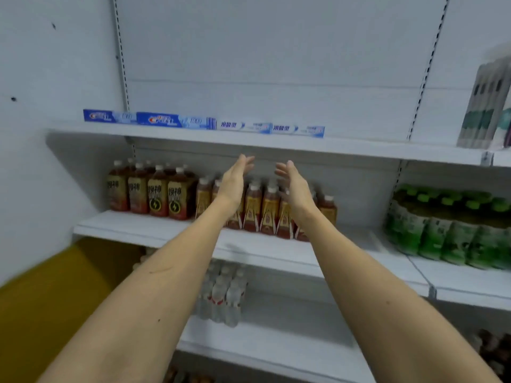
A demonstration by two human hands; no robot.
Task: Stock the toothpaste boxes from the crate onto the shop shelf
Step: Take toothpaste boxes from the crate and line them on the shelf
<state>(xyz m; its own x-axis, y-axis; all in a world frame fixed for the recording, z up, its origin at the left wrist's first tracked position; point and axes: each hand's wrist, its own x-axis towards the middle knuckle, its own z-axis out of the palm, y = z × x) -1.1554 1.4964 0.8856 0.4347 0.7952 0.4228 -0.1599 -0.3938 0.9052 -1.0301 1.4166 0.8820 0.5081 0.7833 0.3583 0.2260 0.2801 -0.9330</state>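
White metal shop shelving [276, 146] carries a row of long blue-and-white cardboard toothpaste boxes [203, 123] on its upper shelf. Left hand [235, 181] and right hand [294, 183] hover below, fingers straight, holding nothing. Such boxes are probably light, stiff and crushable, best gripped across the long sides.

Four blue-and-white toothpaste boxes [203, 123] lie end to end along the top shelf [359, 150], fronts outward.
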